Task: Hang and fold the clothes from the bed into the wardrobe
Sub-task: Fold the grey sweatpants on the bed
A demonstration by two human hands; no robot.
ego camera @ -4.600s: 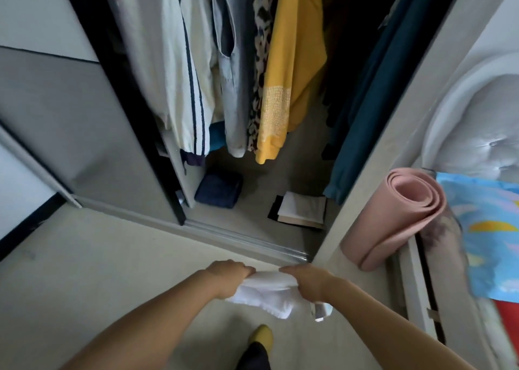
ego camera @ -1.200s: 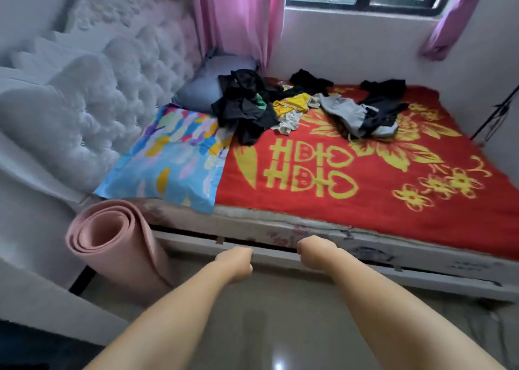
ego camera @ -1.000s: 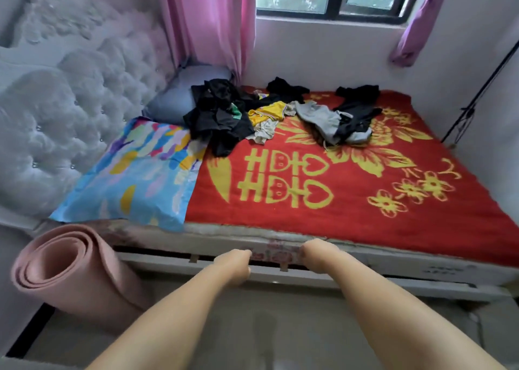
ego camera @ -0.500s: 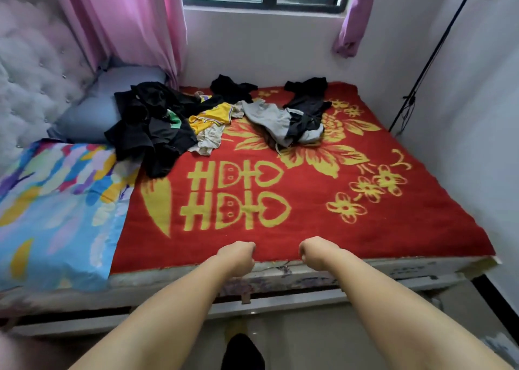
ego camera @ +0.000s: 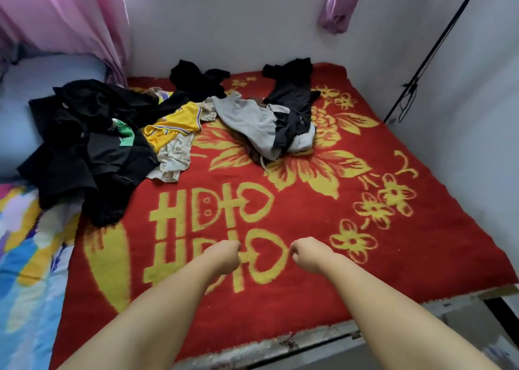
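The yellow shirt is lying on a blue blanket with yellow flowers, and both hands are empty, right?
Not quite. The head view shows the yellow shirt lying on a red blanket with yellow flowers, not a blue one. The rest is right: the left hand and the right hand are curled and hold nothing.

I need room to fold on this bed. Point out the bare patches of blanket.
Bare: the red and yellow blanket from the near edge to the yellow flowers at right, around both hands. Crowded: the far left, under the heap of black clothes, yellow jersey and grey garment.
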